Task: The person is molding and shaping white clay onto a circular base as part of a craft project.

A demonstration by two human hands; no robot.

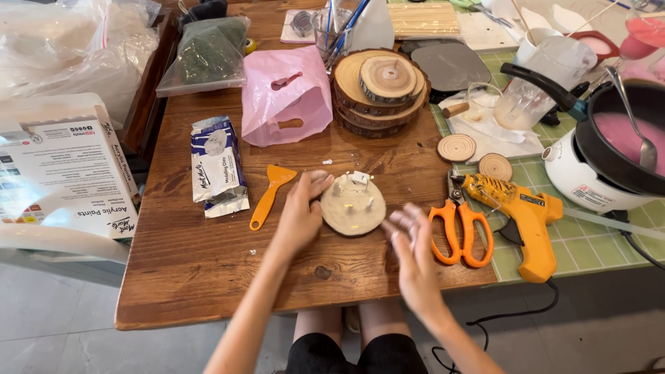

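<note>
Two bare hands at a wooden table point(208, 277), either side of a round wood slice point(352, 206) spread with pale clay. Left hand point(299, 215) cupped against the slice's left edge, fingers curled onto its rim, steadying rather than lifting. Right hand point(414, 246) blurred, fingers spread and released, just off the slice's lower right edge; touching or not, hard to tell. Slice flat on the table near the front edge, a few small pale pegs upright in the clay. Just left of the left hand, an orange plastic scraper point(269, 195); further left, a white and blue pack of modelling clay point(217, 166). Just right of the right hand, orange-handled scissors point(460, 225), then a yellow glue gun point(523, 218) on a green checked mat point(589, 246). Behind the slice, a pink plastic bag point(287, 93) and a stack of bark-edged wood rounds point(379, 90). Far right, a white pot point(616, 149) of pink liquid with a spoon in it.
</note>
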